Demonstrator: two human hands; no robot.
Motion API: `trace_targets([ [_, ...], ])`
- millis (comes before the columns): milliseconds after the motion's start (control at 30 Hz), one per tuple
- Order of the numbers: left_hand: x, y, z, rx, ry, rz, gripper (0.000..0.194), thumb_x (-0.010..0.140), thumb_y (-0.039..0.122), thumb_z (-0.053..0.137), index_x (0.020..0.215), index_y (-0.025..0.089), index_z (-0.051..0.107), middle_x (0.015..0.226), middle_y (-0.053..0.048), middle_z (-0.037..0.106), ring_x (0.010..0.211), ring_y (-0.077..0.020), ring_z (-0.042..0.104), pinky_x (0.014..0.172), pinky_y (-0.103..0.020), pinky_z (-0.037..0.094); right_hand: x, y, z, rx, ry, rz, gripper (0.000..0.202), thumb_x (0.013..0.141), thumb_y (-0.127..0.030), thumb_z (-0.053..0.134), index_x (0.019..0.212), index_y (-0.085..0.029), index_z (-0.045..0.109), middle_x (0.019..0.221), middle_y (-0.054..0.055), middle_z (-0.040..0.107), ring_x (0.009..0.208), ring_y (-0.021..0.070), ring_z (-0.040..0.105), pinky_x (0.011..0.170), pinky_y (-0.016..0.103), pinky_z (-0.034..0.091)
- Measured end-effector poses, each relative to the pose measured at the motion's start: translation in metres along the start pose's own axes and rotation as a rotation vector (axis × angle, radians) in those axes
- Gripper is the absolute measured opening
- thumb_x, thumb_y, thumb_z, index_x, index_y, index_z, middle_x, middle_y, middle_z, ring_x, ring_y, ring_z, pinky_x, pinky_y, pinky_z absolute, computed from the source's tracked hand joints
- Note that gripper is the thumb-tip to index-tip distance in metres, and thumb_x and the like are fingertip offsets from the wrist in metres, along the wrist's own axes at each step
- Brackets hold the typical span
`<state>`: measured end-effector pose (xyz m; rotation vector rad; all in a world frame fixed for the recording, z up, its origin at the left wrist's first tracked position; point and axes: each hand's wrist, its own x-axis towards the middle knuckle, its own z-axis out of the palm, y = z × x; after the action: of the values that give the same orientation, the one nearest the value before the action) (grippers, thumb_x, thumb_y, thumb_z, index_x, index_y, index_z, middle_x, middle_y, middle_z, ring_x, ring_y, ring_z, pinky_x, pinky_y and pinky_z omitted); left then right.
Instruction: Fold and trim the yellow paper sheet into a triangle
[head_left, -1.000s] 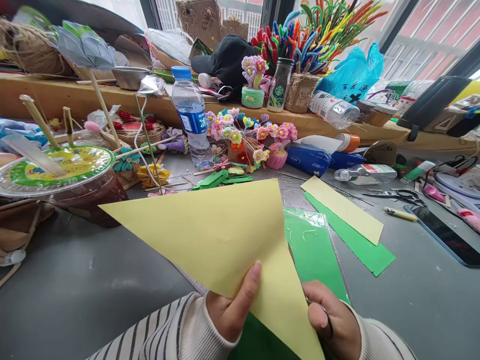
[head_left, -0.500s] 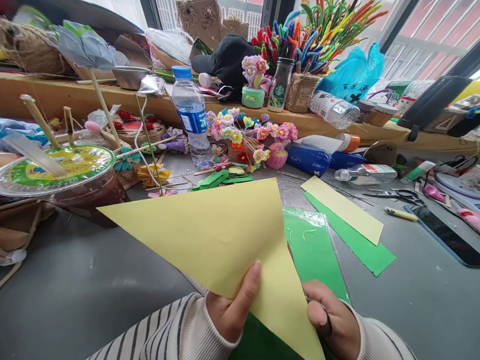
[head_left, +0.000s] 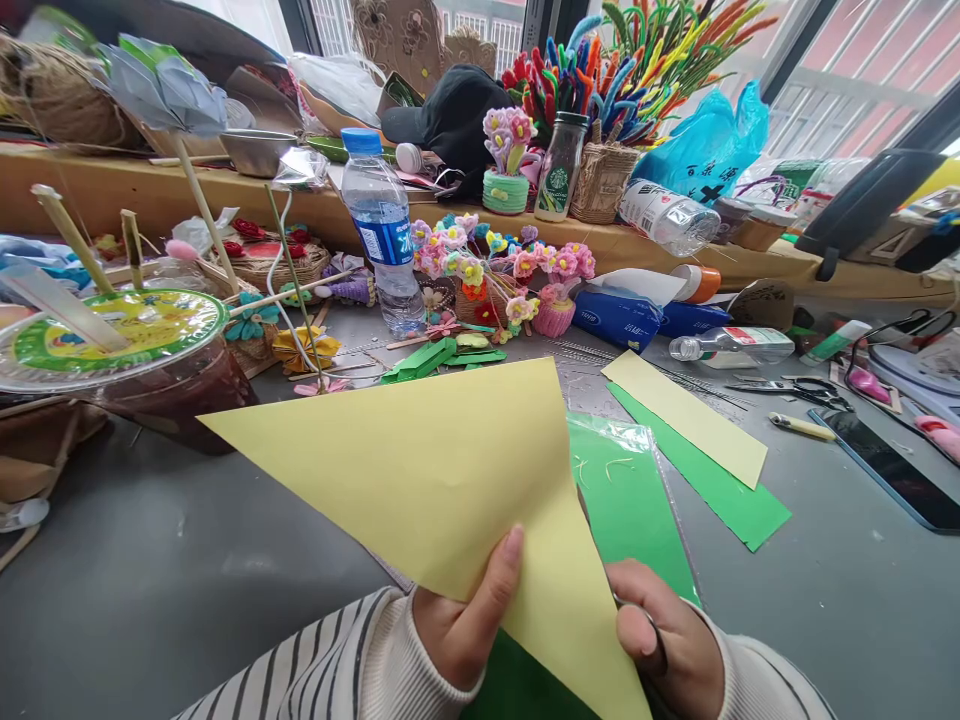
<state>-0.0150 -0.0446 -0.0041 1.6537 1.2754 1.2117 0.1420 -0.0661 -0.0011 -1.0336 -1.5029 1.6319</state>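
Observation:
My left hand (head_left: 471, 625) is closed on a large sheet of yellow paper (head_left: 405, 460), thumb on top and fingers hidden underneath. The sheet is creased and bends near its right corner. At the paper's right edge, my right hand (head_left: 671, 635) is closed around scissors (head_left: 660, 652); a dark handle loop shows by the thumb, and the blades are mostly hidden by the paper. Below the yellow sheet a dark green sheet (head_left: 525, 682) shows. A bright green sheet in a clear sleeve (head_left: 637, 515) lies on the table behind my right hand.
Yellow (head_left: 690, 420) and green paper strips (head_left: 757, 520) lie at right, near a phone (head_left: 885, 470) and another pair of scissors (head_left: 814, 392). A lidded drink cup (head_left: 172, 385) stands left. A water bottle (head_left: 386, 240) and fuzzy flowers (head_left: 517, 270) line the back.
Almost nothing differs. The view has shifted slightly, and both hands keep their hold with the paper in nearly the same place.

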Motion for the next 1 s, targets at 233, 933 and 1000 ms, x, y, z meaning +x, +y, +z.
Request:
trace_targets([
  [233, 0.0014, -0.0004, -0.0008, 0.035, -0.010, 0.053, 0.024, 0.075, 0.026, 0.044, 0.093, 0.019, 0.059, 0.094, -0.003, 0.061, 0.106, -0.0186, 0.043, 0.095, -0.029, 0.031, 0.0010, 0.0004, -0.0011, 0.049, -0.025, 0.006, 0.060, 0.064, -0.065, 0.036, 0.073, -0.011, 0.062, 0.058, 0.003, 0.055, 0.053, 0.0147, 0.050, 0.047, 0.022, 0.036],
  [933, 0.0006, -0.0018, 0.0004, -0.034, -0.059, 0.009, 0.025, 0.076, 0.029, 0.044, 0.093, 0.020, 0.059, 0.095, -0.003, 0.061, 0.100, -0.0181, 0.048, 0.096, -0.030, 0.029, 0.0007, 0.0014, -0.0006, 0.100, -0.017, 0.028, 0.058, 0.063, -0.064, 0.039, 0.074, -0.012, 0.062, 0.059, 0.003, 0.055, 0.054, 0.0143, 0.050, 0.046, 0.021, 0.035],
  [1000, 0.0007, -0.0007, 0.0002, -0.046, -0.076, -0.007, 0.025, 0.076, 0.030, 0.043, 0.093, 0.020, 0.059, 0.094, -0.003, 0.061, 0.100, -0.0181, 0.048, 0.097, -0.030, 0.028, 0.0008, 0.0015, -0.0005, 0.092, -0.013, 0.021, 0.060, 0.063, -0.065, 0.038, 0.073, -0.011, 0.063, 0.058, 0.004, 0.055, 0.053, 0.0146, 0.050, 0.045, 0.021, 0.034],
])
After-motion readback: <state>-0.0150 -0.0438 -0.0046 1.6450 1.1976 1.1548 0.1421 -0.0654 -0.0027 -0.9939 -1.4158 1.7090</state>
